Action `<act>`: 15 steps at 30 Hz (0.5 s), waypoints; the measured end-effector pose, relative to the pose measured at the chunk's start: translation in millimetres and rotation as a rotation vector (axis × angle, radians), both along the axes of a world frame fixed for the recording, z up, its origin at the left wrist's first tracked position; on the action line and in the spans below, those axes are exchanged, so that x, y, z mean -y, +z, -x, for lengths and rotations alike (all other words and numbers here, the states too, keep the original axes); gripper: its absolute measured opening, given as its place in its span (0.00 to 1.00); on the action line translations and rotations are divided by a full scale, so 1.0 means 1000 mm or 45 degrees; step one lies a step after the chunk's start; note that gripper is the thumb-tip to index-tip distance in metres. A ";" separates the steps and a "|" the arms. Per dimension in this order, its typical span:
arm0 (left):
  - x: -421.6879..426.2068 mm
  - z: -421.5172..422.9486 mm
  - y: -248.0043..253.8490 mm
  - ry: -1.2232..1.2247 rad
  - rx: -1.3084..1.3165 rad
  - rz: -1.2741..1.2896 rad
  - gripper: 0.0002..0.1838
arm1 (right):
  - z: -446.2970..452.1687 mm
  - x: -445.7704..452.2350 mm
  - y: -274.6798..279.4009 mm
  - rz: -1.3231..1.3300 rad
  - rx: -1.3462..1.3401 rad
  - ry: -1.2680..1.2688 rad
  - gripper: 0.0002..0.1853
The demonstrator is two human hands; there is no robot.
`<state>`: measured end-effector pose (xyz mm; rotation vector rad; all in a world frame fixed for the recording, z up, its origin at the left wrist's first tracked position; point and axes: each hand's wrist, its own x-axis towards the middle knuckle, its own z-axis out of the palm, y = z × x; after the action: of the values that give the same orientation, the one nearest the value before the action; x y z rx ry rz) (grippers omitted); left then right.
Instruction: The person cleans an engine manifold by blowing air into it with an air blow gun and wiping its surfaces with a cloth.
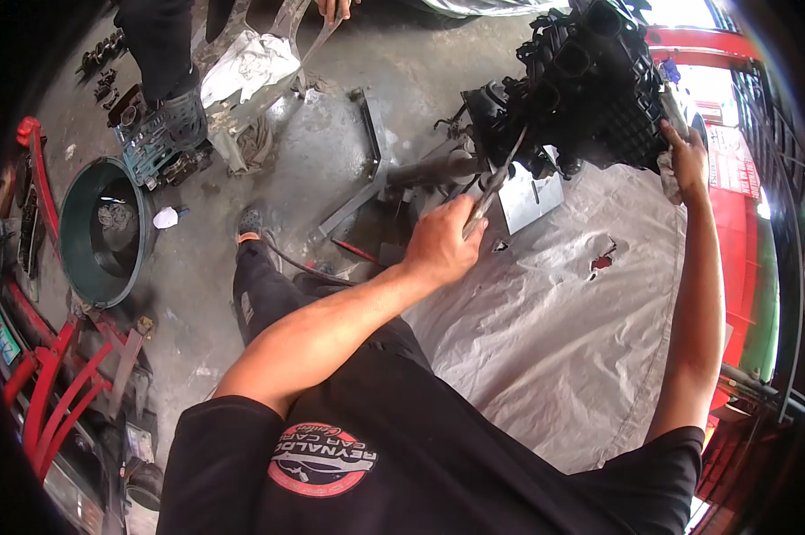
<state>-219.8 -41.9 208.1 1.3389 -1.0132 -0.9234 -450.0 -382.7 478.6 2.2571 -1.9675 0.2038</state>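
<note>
A black plastic engine part with round ports, which looks like an intake manifold point(590, 89), is tilted up at the upper right. My right hand point(688, 160) grips its right edge, with a greyish cloth point(670, 178) at the palm. Closed around a slim metal air blow gun point(487, 201), my left hand point(443, 242) points the thin nozzle at the manifold's lower left side. Part of the gun is hidden by my fingers. Below the manifold is a grey metal plate point(532, 198) on a stand.
Another person's hand point(334, 9) shows at the top, near a white rag point(251, 64). A green basin point(104, 232), a crate point(162, 138) and red metal frames point(59, 383) stand left. A hose point(309, 267) crosses by my leg. A torn grey cover point(563, 357) spreads to the right.
</note>
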 end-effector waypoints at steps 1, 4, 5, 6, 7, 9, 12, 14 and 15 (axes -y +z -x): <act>-0.001 0.006 -0.003 0.000 -0.018 -0.024 0.14 | 0.004 0.004 -0.001 0.036 -0.005 0.028 0.44; -0.005 0.010 -0.003 0.034 -0.056 0.034 0.15 | 0.005 0.001 -0.006 0.185 -0.015 0.161 0.33; -0.005 0.012 -0.005 0.041 -0.057 0.040 0.15 | 0.002 -0.002 -0.005 0.126 -0.030 0.084 0.38; -0.006 0.013 -0.006 0.011 -0.023 0.002 0.15 | 0.000 -0.004 -0.003 0.063 -0.048 0.008 0.43; -0.005 0.014 -0.007 -0.009 0.009 -0.030 0.15 | 0.000 -0.003 -0.001 0.038 -0.056 0.011 0.46; 0.007 0.013 -0.007 0.012 0.022 0.006 0.15 | -0.013 -0.015 0.005 -0.052 0.029 -0.001 0.47; 0.006 0.018 -0.010 -0.024 -0.032 -0.043 0.16 | -0.013 -0.019 0.002 -0.026 0.059 -0.003 0.43; 0.005 0.019 -0.007 0.015 -0.033 0.026 0.16 | -0.013 -0.014 0.002 -0.011 0.054 0.061 0.42; 0.006 0.019 -0.005 0.032 -0.033 0.058 0.16 | -0.017 -0.018 0.003 -0.033 0.066 0.020 0.42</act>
<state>-238.5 -47.7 203.1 1.2957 -0.9898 -0.8916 -433.4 -364.9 481.1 2.3067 -1.9889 0.2424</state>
